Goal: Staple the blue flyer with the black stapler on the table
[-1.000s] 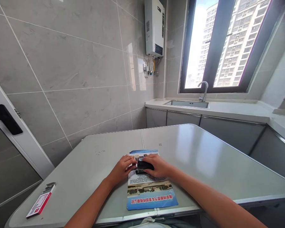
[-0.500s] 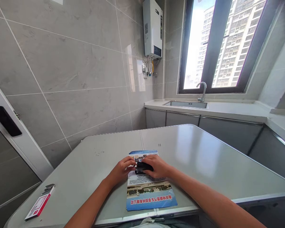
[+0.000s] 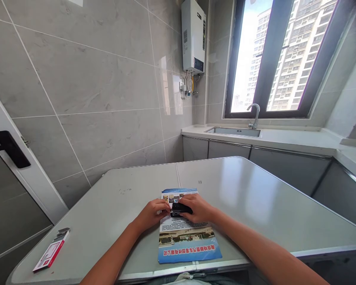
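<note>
A black stapler [image 3: 181, 208] is gripped by my right hand [image 3: 198, 206], whose fingers lie over its top and thumb along its near side. My left hand [image 3: 154, 211] is at the stapler's left end, fingers curled and tips pinched together. Whatever those fingertips may hold is too small or hidden to make out. Beneath both hands lies a printed leaflet [image 3: 186, 237] with blue edges, a building photo and red characters, upside down to me. The stapler is above its upper half.
The pale table [image 3: 249, 229] carries a flat red-and-white pack [image 3: 51, 250] near its left edge. Behind stand a counter with a sink [image 3: 234, 131] and faucet [image 3: 255, 115]. A water heater [image 3: 193, 37] hangs on the wall; a door handle [image 3: 12, 149] is at left.
My left fingers have drawn closer together at the stapler's end. The right hand keeps its hold on the stapler. The whole view has shifted slightly.
</note>
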A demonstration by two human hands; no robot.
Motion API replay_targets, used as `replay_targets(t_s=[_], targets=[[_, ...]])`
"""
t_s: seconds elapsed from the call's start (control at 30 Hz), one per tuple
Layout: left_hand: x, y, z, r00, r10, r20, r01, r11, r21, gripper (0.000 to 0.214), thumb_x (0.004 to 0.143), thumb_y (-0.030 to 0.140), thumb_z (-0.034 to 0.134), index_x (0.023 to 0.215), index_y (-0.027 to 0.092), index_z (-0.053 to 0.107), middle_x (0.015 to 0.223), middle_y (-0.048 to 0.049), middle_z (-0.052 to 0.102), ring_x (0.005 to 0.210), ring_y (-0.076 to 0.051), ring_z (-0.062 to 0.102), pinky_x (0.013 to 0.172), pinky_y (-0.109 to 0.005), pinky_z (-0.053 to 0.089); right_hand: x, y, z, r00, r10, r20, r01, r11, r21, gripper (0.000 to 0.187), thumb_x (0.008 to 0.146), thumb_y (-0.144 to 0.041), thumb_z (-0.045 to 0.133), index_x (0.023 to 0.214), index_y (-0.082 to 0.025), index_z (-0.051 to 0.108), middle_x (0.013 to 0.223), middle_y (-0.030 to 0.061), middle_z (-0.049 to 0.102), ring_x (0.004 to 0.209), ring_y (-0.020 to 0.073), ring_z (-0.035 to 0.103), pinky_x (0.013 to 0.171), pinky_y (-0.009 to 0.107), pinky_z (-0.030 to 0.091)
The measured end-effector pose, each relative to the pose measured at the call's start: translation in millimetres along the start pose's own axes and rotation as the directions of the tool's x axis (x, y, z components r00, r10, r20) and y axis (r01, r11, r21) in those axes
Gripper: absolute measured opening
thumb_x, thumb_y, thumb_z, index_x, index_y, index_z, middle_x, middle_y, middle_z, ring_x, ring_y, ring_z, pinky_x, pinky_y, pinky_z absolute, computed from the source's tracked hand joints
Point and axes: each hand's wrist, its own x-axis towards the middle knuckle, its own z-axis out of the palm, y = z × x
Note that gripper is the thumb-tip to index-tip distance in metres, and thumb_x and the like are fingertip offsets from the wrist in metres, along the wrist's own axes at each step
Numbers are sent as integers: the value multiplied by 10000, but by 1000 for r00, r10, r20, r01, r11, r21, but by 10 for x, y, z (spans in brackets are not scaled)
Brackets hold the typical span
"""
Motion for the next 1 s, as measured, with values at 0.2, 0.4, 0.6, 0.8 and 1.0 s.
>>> replay_targets(t_s=[0.2,0.4,0.6,0.8,1.0], targets=[[0,-22,-3,999,-51,-9,50,999,-10,87,951,288,713,940,235,781,1010,-30,774,927,-177,708,874,-308,548,12,-23,-18,1000,25,2,-25,999,35,196,856,-305,708,1013,-206,645,912,60,728,839,223,660,733,301,467],[-24,-81,-18,998,-37,-48,36,999,-25,190,948,342,730,1101,266,813,1108,-48,799,986,-203,758,912,-336,592,-4,43,-54,991,119,-52,-109,978,176,299,907,-407,703,1124,-203,671,962,70,736,839,217,666,751,302,473],[-6,-54,-90,991,3,-137,-12,997,-71,274,1039,263,570,1224,271,772,1226,-75,773,1125,-207,735,1000,-358,580,-54,254,-243,973,196,-124,-135,912,386,378,919,-523,682,1086,-184,702,896,49,720,766,186,633,717,291,450],[5,66,-40,999,2,-43,-5,996,-88,174,1015,238,588,985,224,758,1062,-55,780,948,-169,733,874,-284,557,-60,291,-256,995,90,-49,-58,891,450,451,888,-574,713,1097,-174,723,898,46,712,763,175,612,708,281,445],[21,111,124,987,-136,-82,138,990,17,43,916,174,608,905,212,590,825,20,665,686,-120,575,667,-239,452,30,86,-21,999,17,-42,-1,938,346,411,900,-545,701,1105,-189,709,910,50,696,816,199,627,756,307,469]])
